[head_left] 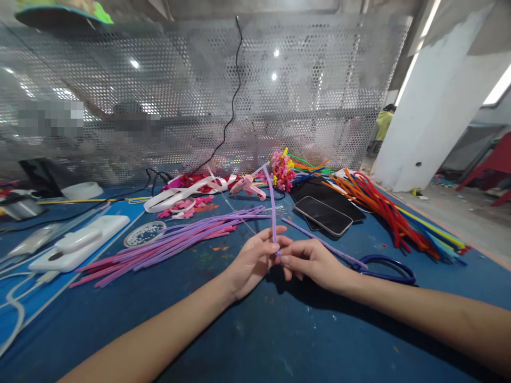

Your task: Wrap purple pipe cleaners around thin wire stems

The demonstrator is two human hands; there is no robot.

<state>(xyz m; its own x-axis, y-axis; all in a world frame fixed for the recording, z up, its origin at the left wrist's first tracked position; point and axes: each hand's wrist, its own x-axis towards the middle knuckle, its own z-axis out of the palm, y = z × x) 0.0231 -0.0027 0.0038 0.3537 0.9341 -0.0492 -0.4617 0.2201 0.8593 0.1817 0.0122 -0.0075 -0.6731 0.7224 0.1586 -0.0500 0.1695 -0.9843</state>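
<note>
My left hand (255, 260) and my right hand (313, 261) meet at the middle of the blue table (255, 330). Both pinch the lower end of a purple pipe cleaner (272, 205) that stands nearly upright between the fingertips. A second purple pipe cleaner (331, 246) lies on the table behind my right hand, slanting to the right. A fan of purple and pink pipe cleaners (175, 243) lies to the left of my left hand.
A phone (323, 215) lies face up behind my hands. Red, orange and yellow pipe cleaners (391, 213) are piled at right, blue-handled scissors (385, 268) near my right wrist. A pink glue gun (249, 186), ribbons, a white box (80, 242) and cables lie left. A perforated metal screen stands behind.
</note>
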